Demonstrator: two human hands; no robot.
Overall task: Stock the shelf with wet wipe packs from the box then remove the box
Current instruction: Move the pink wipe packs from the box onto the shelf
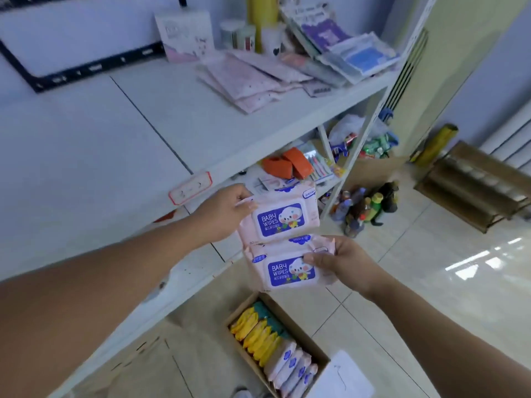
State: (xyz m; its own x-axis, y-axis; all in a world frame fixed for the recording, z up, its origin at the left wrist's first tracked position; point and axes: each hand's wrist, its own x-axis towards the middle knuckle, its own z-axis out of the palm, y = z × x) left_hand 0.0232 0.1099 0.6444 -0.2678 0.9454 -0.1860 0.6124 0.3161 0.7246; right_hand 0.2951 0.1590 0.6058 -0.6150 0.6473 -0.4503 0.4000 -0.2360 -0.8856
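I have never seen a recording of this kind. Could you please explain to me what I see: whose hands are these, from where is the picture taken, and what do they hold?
There is no machine here: a person works with bare hands. The one picture comes from a camera worn on the person's head, looking forward and down, so both arms reach in from the bottom. The left hand holds the upper pack of pink baby wipes by its left end. The right hand holds the lower pack by its right end, and each grip is curled round its pack. Both packs are in the air in front of the white shelf, which carries pink packets further back. On the floor below stands an open cardboard box with more packs on edge, yellow packs and pink ones.
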